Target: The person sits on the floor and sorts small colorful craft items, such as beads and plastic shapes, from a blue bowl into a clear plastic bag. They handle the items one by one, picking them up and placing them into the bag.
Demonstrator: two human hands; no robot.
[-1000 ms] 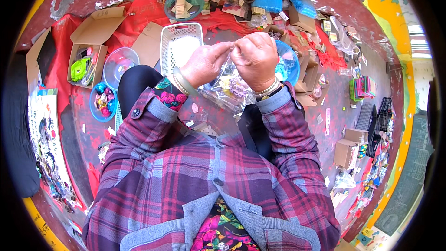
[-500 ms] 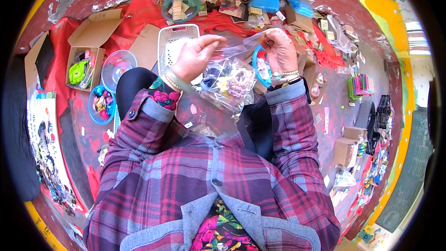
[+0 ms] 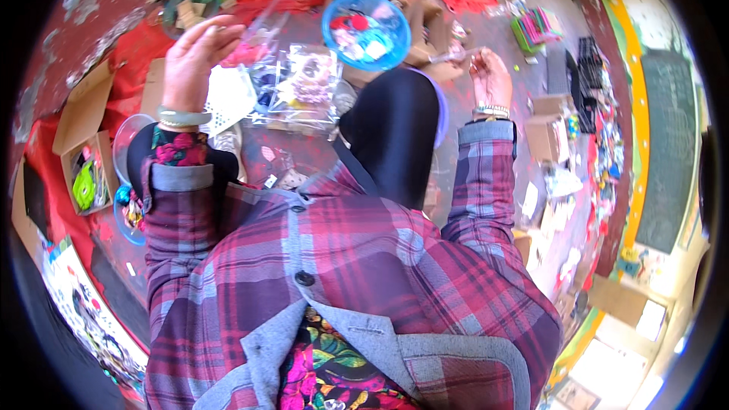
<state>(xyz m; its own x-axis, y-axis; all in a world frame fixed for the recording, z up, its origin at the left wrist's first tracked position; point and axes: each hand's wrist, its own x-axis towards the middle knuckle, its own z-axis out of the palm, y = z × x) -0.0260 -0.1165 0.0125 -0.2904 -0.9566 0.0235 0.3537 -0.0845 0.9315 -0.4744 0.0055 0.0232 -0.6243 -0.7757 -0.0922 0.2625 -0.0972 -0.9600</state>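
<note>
Left hand (image 3: 196, 57) gripping a clear bag (image 3: 296, 83).
Bag hangs above the knees; right hand (image 3: 490, 76) is apart, pinching a small item near a blue bowl (image 3: 366, 30).

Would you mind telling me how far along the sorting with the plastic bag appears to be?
Done: the blue bowl already holds small colourful pieces. In hand: the left hand holds up the clear plastic bag, which has many small items inside; the right hand is off to the side, pinching something too small to identify. Left: the bag's contents, and the litter of bits on the floor.
</note>
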